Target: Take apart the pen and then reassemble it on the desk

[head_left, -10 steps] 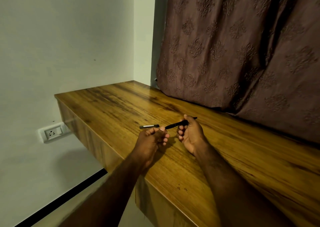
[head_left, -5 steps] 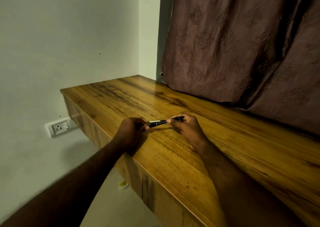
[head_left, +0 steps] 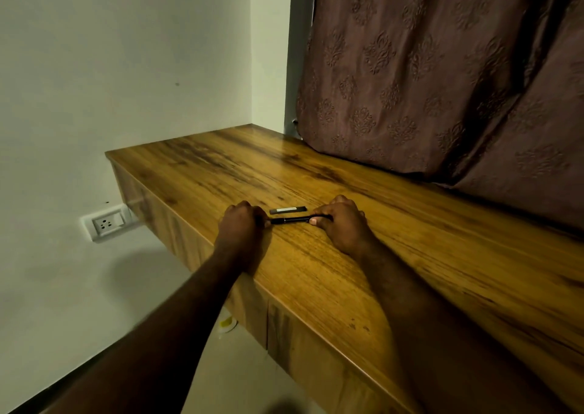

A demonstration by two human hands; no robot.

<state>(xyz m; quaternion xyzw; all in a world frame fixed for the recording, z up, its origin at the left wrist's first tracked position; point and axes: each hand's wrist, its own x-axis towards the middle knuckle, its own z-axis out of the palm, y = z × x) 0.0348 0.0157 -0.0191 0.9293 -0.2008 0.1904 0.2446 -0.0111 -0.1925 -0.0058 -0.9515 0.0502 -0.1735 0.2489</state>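
Note:
A black pen body [head_left: 290, 220] lies almost level just above the wooden desk [head_left: 316, 274], held at both ends. My left hand [head_left: 241, 224] pinches its left tip with closed fingers. My right hand [head_left: 343, 222] grips its right end, thumb pressed on the barrel. Just behind the pen, a short black cap [head_left: 288, 210] with a pale band lies loose on the desk, touched by neither hand.
A brown patterned curtain [head_left: 442, 81] hangs down onto the desk's back edge. The desk's left end and front edge drop to the floor. A white wall socket [head_left: 106, 223] sits below the left end. A small yellow-white object [head_left: 228, 323] lies under the desk.
Both hands have lowered the pen toward the desk and spread to its two ends. The pen now lies level, in front of the cap.

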